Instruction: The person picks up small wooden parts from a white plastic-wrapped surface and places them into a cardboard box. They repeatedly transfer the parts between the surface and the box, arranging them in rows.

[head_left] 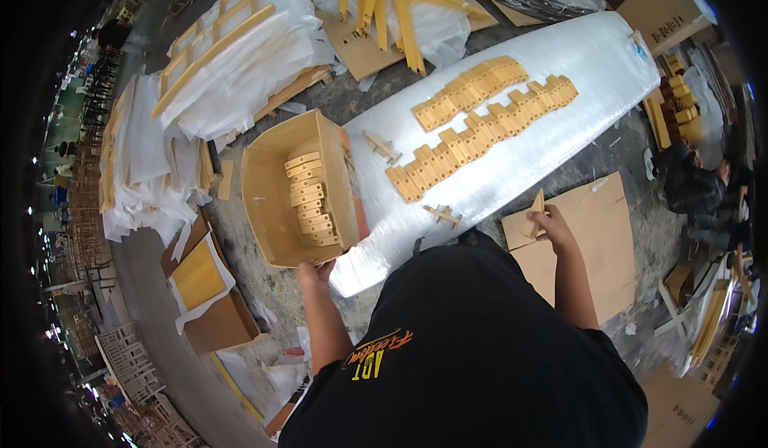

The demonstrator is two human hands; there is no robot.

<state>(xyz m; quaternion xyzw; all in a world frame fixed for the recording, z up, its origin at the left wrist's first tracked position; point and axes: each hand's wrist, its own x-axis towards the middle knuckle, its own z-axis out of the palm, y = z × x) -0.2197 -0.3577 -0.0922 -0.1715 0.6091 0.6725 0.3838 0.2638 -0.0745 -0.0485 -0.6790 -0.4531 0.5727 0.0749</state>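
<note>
Wood blocks (308,198) part-fill the box (262,180), 2 rows (482,133) remain on the worktop (600,52), right fingers (547,221) pinch 1 piece (536,206), left fingers' (309,272) grip unclear.

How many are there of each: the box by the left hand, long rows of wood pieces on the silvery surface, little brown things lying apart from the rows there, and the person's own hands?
Box: 1
Rows of wood pieces: 2
Little brown things: 2
Hands, left hand and right hand: 2
Total: 7
</note>
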